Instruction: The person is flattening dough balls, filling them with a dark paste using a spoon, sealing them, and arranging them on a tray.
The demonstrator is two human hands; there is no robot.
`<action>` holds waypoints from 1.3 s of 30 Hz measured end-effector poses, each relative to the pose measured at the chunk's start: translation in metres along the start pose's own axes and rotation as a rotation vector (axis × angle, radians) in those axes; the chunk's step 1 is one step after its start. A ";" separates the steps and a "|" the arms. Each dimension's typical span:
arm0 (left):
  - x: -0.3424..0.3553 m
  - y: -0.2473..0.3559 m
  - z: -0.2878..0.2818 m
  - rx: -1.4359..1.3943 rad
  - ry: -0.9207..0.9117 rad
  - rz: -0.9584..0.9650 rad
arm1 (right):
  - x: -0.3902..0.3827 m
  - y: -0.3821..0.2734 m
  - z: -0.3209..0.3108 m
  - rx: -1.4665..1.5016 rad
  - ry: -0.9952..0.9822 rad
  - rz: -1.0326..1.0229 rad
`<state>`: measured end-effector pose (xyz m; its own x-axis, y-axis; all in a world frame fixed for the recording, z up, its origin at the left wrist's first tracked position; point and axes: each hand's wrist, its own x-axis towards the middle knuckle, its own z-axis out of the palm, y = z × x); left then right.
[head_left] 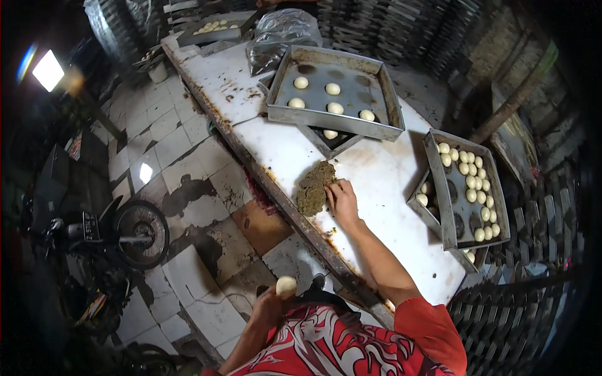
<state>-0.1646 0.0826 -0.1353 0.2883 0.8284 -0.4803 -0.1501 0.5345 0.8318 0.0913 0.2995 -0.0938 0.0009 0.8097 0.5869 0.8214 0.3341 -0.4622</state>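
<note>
In front of my body, my left hand [268,305] holds a round, pale dough ball [286,286] at its fingertips. My right hand [342,200] reaches over the white worktop [382,219], with its fingers curled into the right edge of a mound of crumbly brown-green filling [315,188]. The tips of those fingers are partly hidden in the filling. Beyond the mound, a large metal tray [335,119] holds several spaced-out dough balls and rests on another tray [332,145].
To the right, a tray [443,194] crowded with dough balls lies across another tray [427,199]. A crumpled clear plastic bag [286,36] sits at the far end, near a further tray [216,34]. A motorcycle [135,235] stands left on the tiled floor. A wooden pole [514,100] leans at right.
</note>
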 end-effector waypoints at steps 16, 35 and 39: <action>0.185 0.168 0.131 -0.533 -0.535 -0.089 | 0.004 -0.052 -0.094 -0.133 -0.079 0.280; 0.173 0.215 0.236 -0.474 -0.943 -0.129 | -0.039 -0.104 -0.112 0.007 0.567 0.707; 0.159 0.116 0.288 0.589 -1.277 0.878 | -0.147 -0.064 -0.153 -0.033 0.983 1.294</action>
<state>0.1364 0.2274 -0.0349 0.8991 0.0015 0.4377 -0.4060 -0.3705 0.8354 0.1260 0.0854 -0.0483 0.9964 -0.0826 0.0195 -0.0070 -0.3084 -0.9512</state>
